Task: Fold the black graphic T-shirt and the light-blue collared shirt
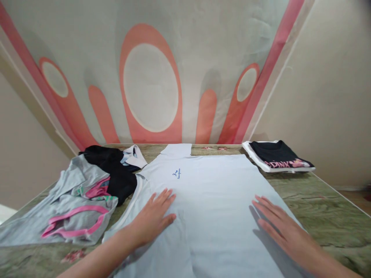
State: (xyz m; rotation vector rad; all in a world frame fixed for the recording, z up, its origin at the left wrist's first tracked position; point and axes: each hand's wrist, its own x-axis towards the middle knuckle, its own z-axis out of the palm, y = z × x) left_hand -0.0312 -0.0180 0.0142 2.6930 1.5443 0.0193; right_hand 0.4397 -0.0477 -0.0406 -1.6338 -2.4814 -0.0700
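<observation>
A wall painted with orange ovals and pink stripes rises behind a table (327,204) covered in a green, marbled cloth. A pale blue shirt (208,193) lies spread flat down the middle of it, collar toward the wall, a small blue logo on the chest. The left hand (152,218) rests palm-down on the shirt's left side, fingers spread flat; the right hand (282,226) lies flat on its right edge, fingers loosely apart, gripping nothing. The fabric looks thin, soft and limp, probably a light knit, best lifted by a hem or shoulder seam. To the left lie a crumpled grey and pink garment (69,208) and black clothes (116,170); far right, a folded black shirt (278,156) sits on a white one.
</observation>
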